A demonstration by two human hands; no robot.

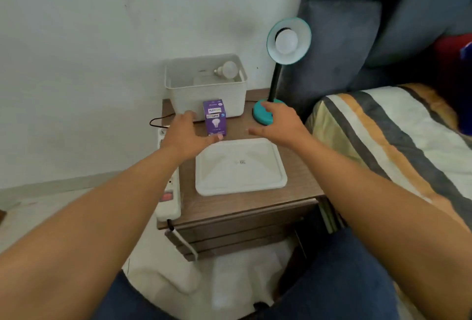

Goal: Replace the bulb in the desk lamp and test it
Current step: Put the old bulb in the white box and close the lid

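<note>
A teal desk lamp (274,85) stands at the back right of a small wooden bedside table (245,202), its shade tilted toward me with a white bulb (286,41) in the socket, unlit. A purple bulb box (215,118) stands upright in the middle. Behind it a white bin (184,87) holds a loose white bulb (227,69). My left hand (186,132) hovers open just left of the purple box, thumb near its base. My right hand (279,123) is open, fingers resting on the lamp's teal base (263,115).
A white tray (241,166) lies on the table's front half. A white power strip (169,192) with a red switch runs along the left edge, cords hanging. A bed with a striped cover (398,136) and grey headboard sits right. White wall behind.
</note>
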